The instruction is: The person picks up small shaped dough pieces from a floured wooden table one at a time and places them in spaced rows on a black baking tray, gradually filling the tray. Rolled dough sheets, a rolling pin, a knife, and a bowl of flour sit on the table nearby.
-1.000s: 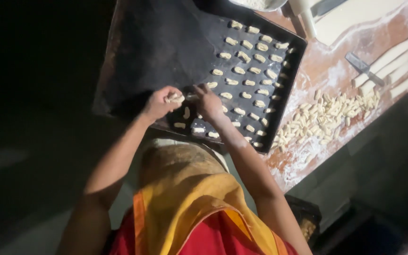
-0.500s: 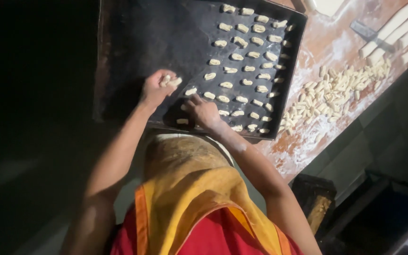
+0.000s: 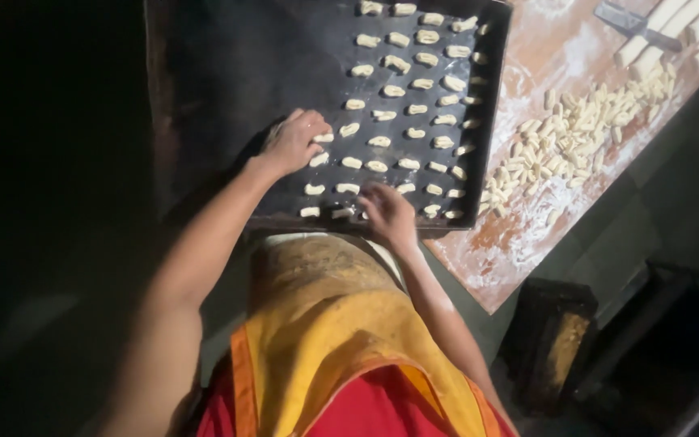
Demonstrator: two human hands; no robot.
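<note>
Yellow apron (image 3: 341, 324) cloth fills the near view, over red clothing. Beyond it the right hand (image 3: 387, 214) lies low on the near edge of the tray (image 3: 204, 97), fingers spread flat over the front row of dough pieces (image 3: 414, 109); its grip looks open, though whether a piece sits under the palm cannot be told. The left hand (image 3: 293, 142) rests further in, fingers curled down at a piece in the third row; whether it pinches that piece or only touches it is not clear. The pieces lie in loose rows across the right half of the dark tray, while its left half is bare. To the right, on the floured surface (image 3: 544, 235), a heap of cut pieces (image 3: 560, 137) waits, with dough strips (image 3: 673, 32) and a knife (image 3: 620, 16) at the far corner.

Rows are tight, so a sideways nudge from either hand could likely push neighbours together and make them stick. The tray's near edge seems to overhang the surface, and a heavy press there might tip it.

Deep shadow swallows everything left of the tray, and its far edge is cut off.
</note>
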